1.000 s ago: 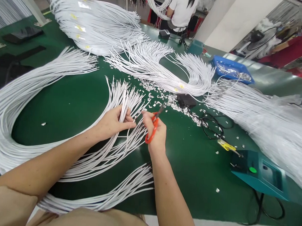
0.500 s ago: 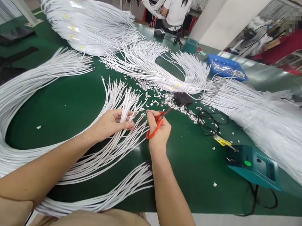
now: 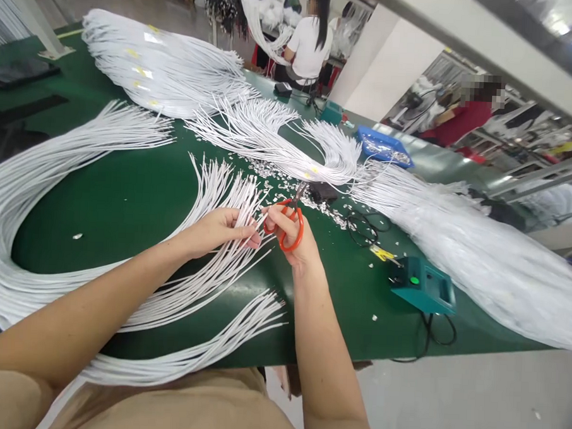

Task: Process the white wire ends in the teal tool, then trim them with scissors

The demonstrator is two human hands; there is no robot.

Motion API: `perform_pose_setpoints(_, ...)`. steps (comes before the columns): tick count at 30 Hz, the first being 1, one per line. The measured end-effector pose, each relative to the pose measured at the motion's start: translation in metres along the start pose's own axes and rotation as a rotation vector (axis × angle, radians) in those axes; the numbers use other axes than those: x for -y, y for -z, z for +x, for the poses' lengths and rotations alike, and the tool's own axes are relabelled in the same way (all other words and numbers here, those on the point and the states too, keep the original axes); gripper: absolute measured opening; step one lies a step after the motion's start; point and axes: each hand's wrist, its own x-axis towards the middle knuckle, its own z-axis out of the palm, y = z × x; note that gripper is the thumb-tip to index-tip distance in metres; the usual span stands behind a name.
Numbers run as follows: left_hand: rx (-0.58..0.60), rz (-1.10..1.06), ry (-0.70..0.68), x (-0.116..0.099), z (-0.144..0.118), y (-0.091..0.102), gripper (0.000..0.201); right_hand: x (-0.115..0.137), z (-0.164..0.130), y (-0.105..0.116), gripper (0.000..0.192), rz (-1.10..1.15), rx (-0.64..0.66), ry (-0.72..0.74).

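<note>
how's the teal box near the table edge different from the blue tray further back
The teal box is a closed, blocky housing with a green button on top and a black cord trailing off the table; the blue tray is shallow and open, holding small silvery scraps. The box sits at the near edge, right of the right hand; the tray lies farther back by the white cable bundles. Both rest on the green table.

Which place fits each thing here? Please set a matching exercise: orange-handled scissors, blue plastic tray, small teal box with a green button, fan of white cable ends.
Things:
1. orange-handled scissors
2. blue plastic tray
3. small teal box with a green button
4. fan of white cable ends

Places:
A. far side of the table
B. in the right hand
C. pinched by the left hand
D. near table edge, right

Pairs: 1-B, 2-A, 3-D, 4-C
</note>
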Motion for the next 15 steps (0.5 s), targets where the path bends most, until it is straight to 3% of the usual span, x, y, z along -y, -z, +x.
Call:
perform_pose_setpoints(6, 0.057, -0.074, -0.177, -0.008, -0.010, -0.009, 0.028, 0.009, -0.029, -0.021, 0.021, -0.008, -0.033, 0.076)
perform_pose_setpoints(11, 0.062, -0.143, -0.245, -0.015, -0.022, -0.015, 0.027, 0.008, -0.041, -0.039, 0.022, 0.050, -0.103, 0.081)
perform_pose_setpoints(15, 0.082, -0.120, -0.267, -0.018, -0.024, -0.013, 0.027, 0.012, -0.043, -0.039, 0.024, -0.115, -0.213, 0.147)
